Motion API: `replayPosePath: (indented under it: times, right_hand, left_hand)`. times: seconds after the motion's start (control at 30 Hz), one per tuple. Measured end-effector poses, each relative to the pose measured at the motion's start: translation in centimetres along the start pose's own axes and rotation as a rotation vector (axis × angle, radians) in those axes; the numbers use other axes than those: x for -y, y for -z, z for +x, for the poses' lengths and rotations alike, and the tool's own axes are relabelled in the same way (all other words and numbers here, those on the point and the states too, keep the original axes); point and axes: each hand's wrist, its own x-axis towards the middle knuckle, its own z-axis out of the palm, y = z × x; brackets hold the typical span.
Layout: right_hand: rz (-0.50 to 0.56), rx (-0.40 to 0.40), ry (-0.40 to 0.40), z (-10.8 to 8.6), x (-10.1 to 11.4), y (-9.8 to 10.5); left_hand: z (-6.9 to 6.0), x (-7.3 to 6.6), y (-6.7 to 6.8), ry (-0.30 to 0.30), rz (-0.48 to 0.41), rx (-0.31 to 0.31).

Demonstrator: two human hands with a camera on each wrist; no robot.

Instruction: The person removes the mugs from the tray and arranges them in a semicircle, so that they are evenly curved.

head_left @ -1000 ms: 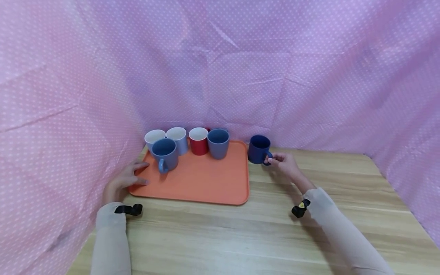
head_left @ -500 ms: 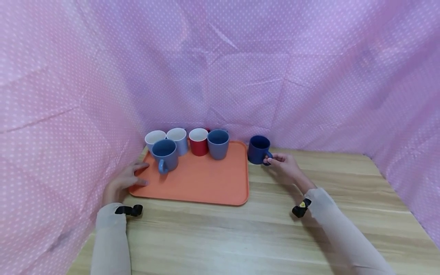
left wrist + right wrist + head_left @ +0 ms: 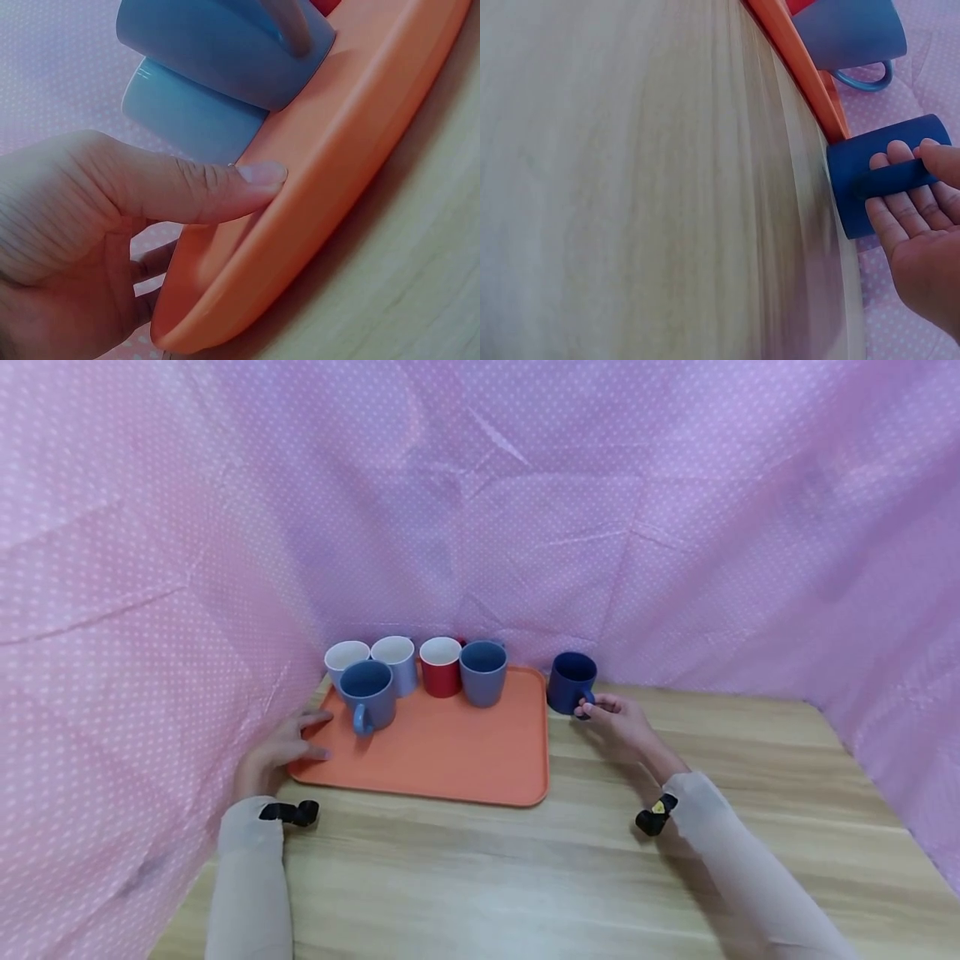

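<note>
A navy mug (image 3: 568, 683) stands upright on the table just right of the orange tray (image 3: 450, 760). My right hand (image 3: 622, 727) holds its handle; in the right wrist view fingers pass through the navy handle (image 3: 896, 178) with the thumb on it. My left hand (image 3: 277, 750) rests at the tray's left end, the thumb (image 3: 259, 180) on the tray's inner side in the left wrist view and the other fingers partly hidden at the edge. Closest to it stands a grey-blue mug (image 3: 372, 700), handle toward the front.
Along the tray's back stand two light blue mugs (image 3: 347, 652) (image 3: 401, 670) with white insides, a red mug (image 3: 441, 677) and another grey-blue mug (image 3: 483, 681). Pink dotted cloth (image 3: 525, 543) hangs behind and at the sides of the wooden table (image 3: 465, 877).
The head view has shifted slightly, so the tray and mugs appear a little further right. Both hands keep their hold, and the navy mug stays beside the tray.
</note>
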Motion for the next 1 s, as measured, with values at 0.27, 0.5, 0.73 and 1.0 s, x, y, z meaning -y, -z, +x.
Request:
replayPosePath:
  times: [0.27, 0.5, 0.73, 1.0]
  right_hand:
    - [0.014, 0.008, -0.009, 0.1, 0.6, -0.1]
    - [-0.049, 0.024, 0.024, -0.2, 0.5, 0.0]
    - [-0.130, 0.053, 0.083, -0.3, 0.2, 0.9]
    - [-0.089, 0.061, 0.065, -0.6, 0.6, 1.3]
  left_hand:
    - [0.2, 0.2, -0.1, 0.021, -0.055, 0.005]
    - [0.2, 0.0, 0.1, -0.006, -0.002, -0.008]
    - [0.3, -0.3, 0.2, -0.066, 0.127, -0.037]
    - [0.1, -0.2, 0.1, -0.040, 0.124, -0.025]
